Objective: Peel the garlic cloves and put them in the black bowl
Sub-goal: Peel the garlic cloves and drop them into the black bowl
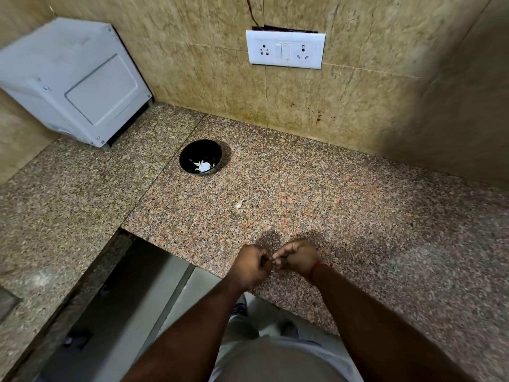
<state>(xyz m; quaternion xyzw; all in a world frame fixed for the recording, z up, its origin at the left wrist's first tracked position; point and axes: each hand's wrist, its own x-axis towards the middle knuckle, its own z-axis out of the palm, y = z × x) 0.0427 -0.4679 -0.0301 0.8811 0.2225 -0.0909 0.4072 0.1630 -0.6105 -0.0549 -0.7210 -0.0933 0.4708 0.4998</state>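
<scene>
Over the near edge of the granite counter, the left hand and the right hand met knuckle to knuckle, fingers curled and fingertips pinching something tiny between them, too small and hidden to say with certainty that it was a garlic clove. From the hands, a single unpeeled clove lay on the counter toward 11 o'clock, well apart from them, and further out in the same direction the black bowl stood upright holding pale peeled pieces. A white appliance sat at 10 o'clock against the tiled wall, and a socket plate hung on the wall at 12 o'clock.
</scene>
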